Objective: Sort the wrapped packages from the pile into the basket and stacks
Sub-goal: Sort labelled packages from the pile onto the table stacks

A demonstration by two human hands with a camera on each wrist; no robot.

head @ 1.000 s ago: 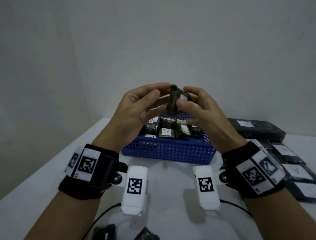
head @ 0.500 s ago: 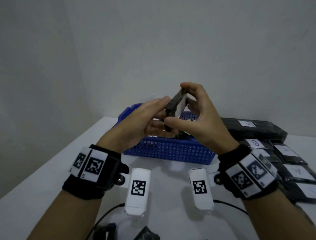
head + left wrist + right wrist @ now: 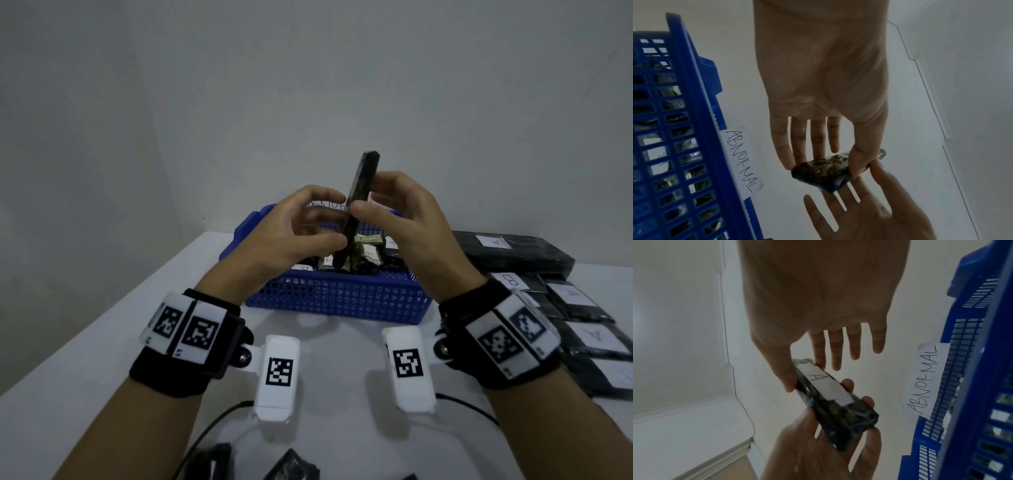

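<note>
Above the blue basket [image 3: 337, 303], at twelve o'clock on the desk [image 3: 342, 442], both the left hand [image 3: 291, 236] and right hand [image 3: 407, 222] pinch one dark wrapped package [image 3: 359, 202], each grip grasping it upright.

We see a white table [image 3: 102, 359] set into a corner of pale walls. At twelve o'clock on it sits a blue perforated basket [image 3: 339, 301] with a paper tag reading ABNORMAL [image 3: 742, 160] on its far rim. From about two to four o'clock lie flat black wrapped packages [image 3: 582, 329] with white lettered labels, some overlapping. At six o'clock, on the near edge, a black cable [image 3: 205, 442] and dark crumpled wrapped packages [image 3: 291, 466], possibly the unsorted pile, are only partly in view.
</note>
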